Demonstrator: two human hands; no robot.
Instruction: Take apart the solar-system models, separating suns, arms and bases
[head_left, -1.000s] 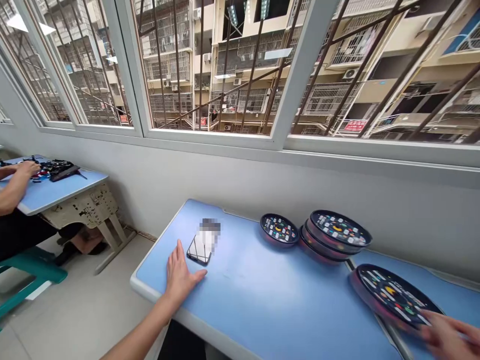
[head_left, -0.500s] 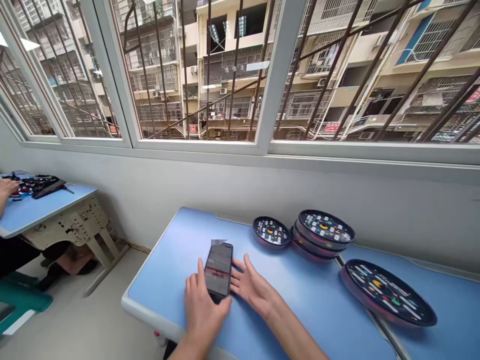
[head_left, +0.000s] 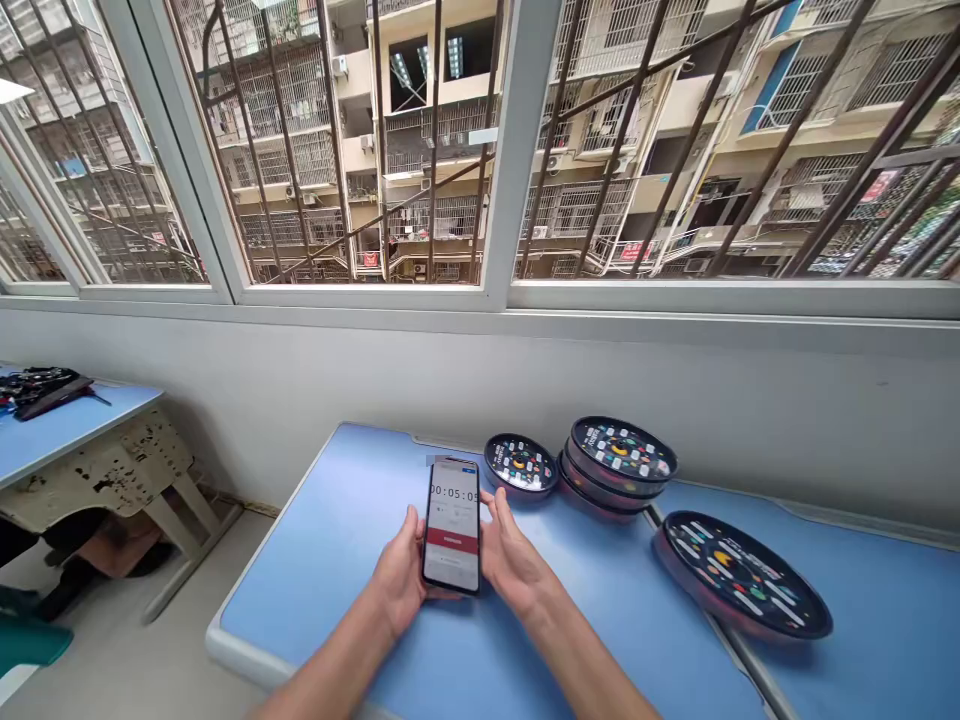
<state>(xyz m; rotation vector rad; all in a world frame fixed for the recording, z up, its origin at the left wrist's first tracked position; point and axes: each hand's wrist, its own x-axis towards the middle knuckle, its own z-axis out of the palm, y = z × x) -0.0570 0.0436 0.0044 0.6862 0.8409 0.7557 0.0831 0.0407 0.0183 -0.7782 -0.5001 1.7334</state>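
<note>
A smartphone [head_left: 451,510] is held upright over the near part of the blue table, its lit screen facing me with large timer digits and a red bar. My left hand [head_left: 403,568] grips its left edge, with fingers passing beneath the lower end. Along the right edge, my right hand [head_left: 516,562] holds the phone with its fingertips; part of those fingers is hidden behind it. Just beyond the phone lies a small round dark tin [head_left: 521,464] with a colourful printed top.
A stack of similar round tins [head_left: 621,455] stands right of the small one. Further right, a larger round tin [head_left: 742,575] straddles the seam of the blue tables [head_left: 300,560]. Another table [head_left: 90,420] with dark items is at left. A barred window spans the wall behind.
The phone's dark screen now shows a lit timer. My left hand has shifted from over its lower part to its left edge, and my right hand has closed on the right edge. The view has turned right.
</note>
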